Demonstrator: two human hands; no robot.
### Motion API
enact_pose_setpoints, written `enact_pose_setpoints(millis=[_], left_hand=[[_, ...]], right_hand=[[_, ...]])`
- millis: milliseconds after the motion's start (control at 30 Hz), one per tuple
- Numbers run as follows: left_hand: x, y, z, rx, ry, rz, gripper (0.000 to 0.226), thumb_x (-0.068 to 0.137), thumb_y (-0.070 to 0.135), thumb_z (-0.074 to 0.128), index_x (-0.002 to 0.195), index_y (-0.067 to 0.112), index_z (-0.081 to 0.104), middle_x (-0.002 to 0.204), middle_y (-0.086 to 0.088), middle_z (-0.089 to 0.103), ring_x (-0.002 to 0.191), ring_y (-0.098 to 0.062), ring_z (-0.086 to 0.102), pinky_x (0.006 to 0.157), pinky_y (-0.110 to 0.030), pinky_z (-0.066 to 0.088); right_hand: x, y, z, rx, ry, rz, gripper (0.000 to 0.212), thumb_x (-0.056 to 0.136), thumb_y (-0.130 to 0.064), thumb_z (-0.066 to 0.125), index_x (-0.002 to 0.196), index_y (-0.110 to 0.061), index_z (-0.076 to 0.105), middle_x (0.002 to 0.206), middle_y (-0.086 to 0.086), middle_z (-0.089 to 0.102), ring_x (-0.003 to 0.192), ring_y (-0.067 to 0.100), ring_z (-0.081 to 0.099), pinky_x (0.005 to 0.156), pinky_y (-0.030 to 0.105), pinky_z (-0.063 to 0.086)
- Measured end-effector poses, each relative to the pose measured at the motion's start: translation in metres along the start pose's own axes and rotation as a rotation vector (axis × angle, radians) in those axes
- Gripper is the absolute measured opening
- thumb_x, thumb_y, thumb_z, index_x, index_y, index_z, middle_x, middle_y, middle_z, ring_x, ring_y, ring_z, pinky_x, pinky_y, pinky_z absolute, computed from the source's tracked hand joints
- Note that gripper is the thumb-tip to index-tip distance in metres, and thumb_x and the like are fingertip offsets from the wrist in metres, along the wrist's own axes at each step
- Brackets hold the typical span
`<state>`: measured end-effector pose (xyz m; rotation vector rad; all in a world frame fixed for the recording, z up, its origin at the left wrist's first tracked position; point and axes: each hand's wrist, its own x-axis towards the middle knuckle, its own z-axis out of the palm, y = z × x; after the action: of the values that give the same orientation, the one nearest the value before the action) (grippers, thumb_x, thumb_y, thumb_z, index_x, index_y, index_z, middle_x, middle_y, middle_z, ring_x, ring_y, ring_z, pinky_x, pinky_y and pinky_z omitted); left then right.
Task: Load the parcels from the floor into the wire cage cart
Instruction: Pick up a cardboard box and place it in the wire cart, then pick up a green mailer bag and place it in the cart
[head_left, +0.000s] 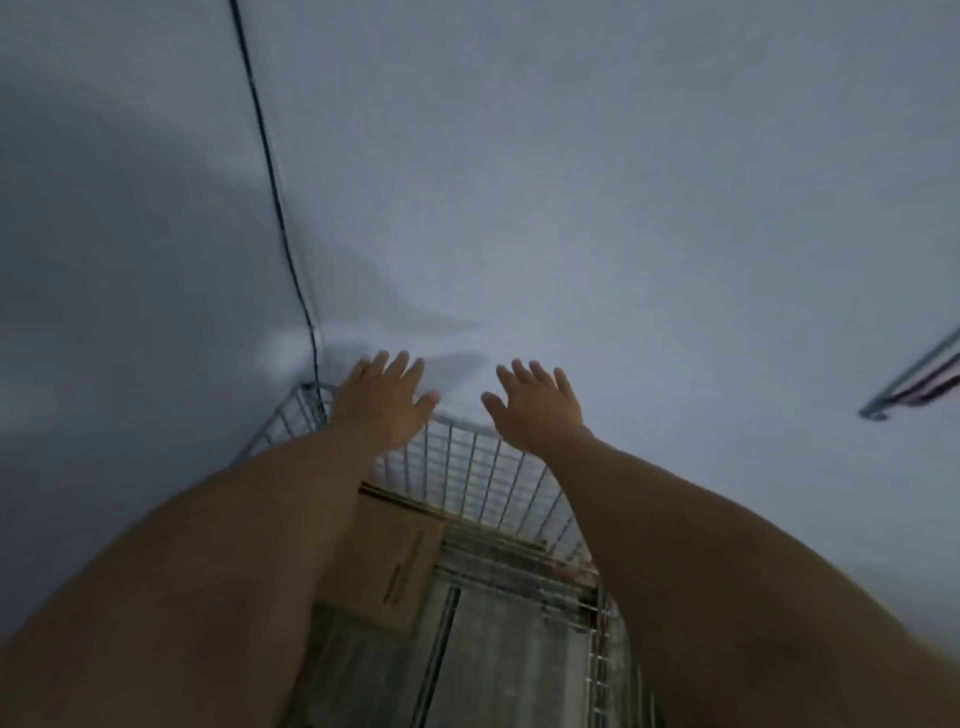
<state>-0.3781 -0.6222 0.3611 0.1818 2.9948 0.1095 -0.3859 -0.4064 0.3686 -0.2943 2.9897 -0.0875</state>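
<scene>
Both my arms reach forward over the wire cage cart (467, 467), whose far mesh wall stands against a pale wall. My left hand (382, 397) hovers above the cart's far left corner with fingers spread and straight, holding nothing. My right hand (535, 405) is held beside it, also spread and empty, above the far mesh wall. A brown cardboard parcel (395, 556) lies inside the cart below my left forearm, partly hidden by it. The cart's floor shows to the right of the parcel.
A pale blue-grey wall (571, 182) fills most of the view. A thin black cable (275, 192) runs down it to the cart's left corner. A metal rail or rack (914, 384) juts in at the right edge.
</scene>
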Motion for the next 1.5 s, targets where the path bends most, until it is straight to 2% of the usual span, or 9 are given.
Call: enact_pose_setpoints(millis=[167,300,467,600,767,933,1167,1333,1500], left_hand=[[-0.064,0.085,-0.184,0.108,0.186,0.018,0.072,0.104,0.064,0.010,0.165,0.024,0.009,0.173,0.000,0.003,0.159,-0.024,0.004,0.128,-0.046,0.000],[-0.115,0.146,-0.302,0.148,0.295,0.038,0.073,0.103,0.064,0.006,0.165,0.026,0.008,0.173,0.002,0.001,0.159,-0.023,0.002,0.127,-0.048,-0.002],[-0.169,0.220,-0.402,0.155,0.424,0.130,0.073,0.102,0.066,0.005,0.165,0.029,0.006,0.173,0.003,-0.003,0.159,-0.024,-0.001,0.127,-0.049,-0.005],[-0.201,0.286,-0.452,0.150,0.481,0.212,0.072,0.102,0.065,0.005,0.165,0.030,0.005,0.173,0.003,-0.004,0.159,-0.024,-0.003,0.127,-0.049,-0.006],[-0.245,0.366,-0.464,0.162,0.512,0.338,0.075,0.100,0.069,0.005,0.165,0.031,0.006,0.172,0.004,-0.005,0.159,-0.023,-0.004,0.127,-0.049,-0.006],[-0.283,0.440,-0.461,0.130,0.510,0.402,0.074,0.101,0.068,0.005,0.165,0.030,0.006,0.172,0.003,-0.004,0.159,-0.023,-0.003,0.127,-0.049,-0.007],[-0.311,0.552,-0.436,0.040,0.504,0.443,0.072,0.103,0.065,0.006,0.165,0.028,0.007,0.173,0.002,-0.001,0.159,-0.024,-0.001,0.127,-0.049,-0.005],[-0.316,0.632,-0.411,-0.026,0.485,0.424,0.073,0.103,0.065,0.008,0.165,0.028,0.008,0.173,0.001,0.001,0.159,-0.025,0.001,0.127,-0.049,-0.003],[-0.298,0.691,-0.368,-0.134,0.435,0.418,0.075,0.100,0.070,0.009,0.164,0.031,0.011,0.173,0.004,0.004,0.159,-0.025,0.006,0.128,-0.049,0.001]], right_hand=[[-0.084,0.038,-0.203,-0.059,0.209,0.001,0.066,0.107,-0.057,0.017,0.165,-0.025,0.014,0.173,-0.001,0.008,0.159,0.020,0.001,0.128,0.047,-0.003],[-0.160,0.062,-0.325,-0.083,0.350,0.032,0.067,0.107,-0.058,0.016,0.165,-0.025,0.013,0.173,-0.002,0.007,0.159,0.020,0.001,0.128,0.048,-0.004],[-0.248,0.094,-0.417,-0.078,0.468,0.113,0.068,0.106,-0.059,0.015,0.165,-0.025,0.012,0.173,-0.002,0.007,0.159,0.020,0.001,0.128,0.047,-0.004],[-0.315,0.129,-0.472,-0.079,0.568,0.225,0.068,0.106,-0.059,0.014,0.165,-0.026,0.012,0.173,-0.002,0.007,0.159,0.020,0.001,0.128,0.046,-0.005],[-0.404,0.182,-0.488,-0.145,0.604,0.337,0.067,0.106,-0.059,0.015,0.165,-0.027,0.013,0.173,-0.003,0.007,0.159,0.019,0.001,0.128,0.046,-0.005],[-0.476,0.237,-0.477,-0.111,0.597,0.443,0.067,0.105,-0.060,0.015,0.165,-0.028,0.012,0.173,-0.004,0.007,0.159,0.018,0.000,0.128,0.045,-0.006],[-0.561,0.342,-0.473,-0.126,0.599,0.482,0.068,0.106,-0.060,0.014,0.165,-0.027,0.010,0.173,-0.004,0.006,0.159,0.019,-0.001,0.128,0.045,-0.006],[-0.595,0.424,-0.465,-0.107,0.589,0.488,0.068,0.106,-0.059,0.015,0.165,-0.027,0.011,0.173,-0.004,0.008,0.159,0.019,0.001,0.128,0.045,-0.005],[-0.586,0.484,-0.436,-0.008,0.546,0.462,0.069,0.105,-0.060,0.015,0.165,-0.025,0.012,0.173,-0.003,0.009,0.159,0.020,0.003,0.128,0.046,-0.002]])
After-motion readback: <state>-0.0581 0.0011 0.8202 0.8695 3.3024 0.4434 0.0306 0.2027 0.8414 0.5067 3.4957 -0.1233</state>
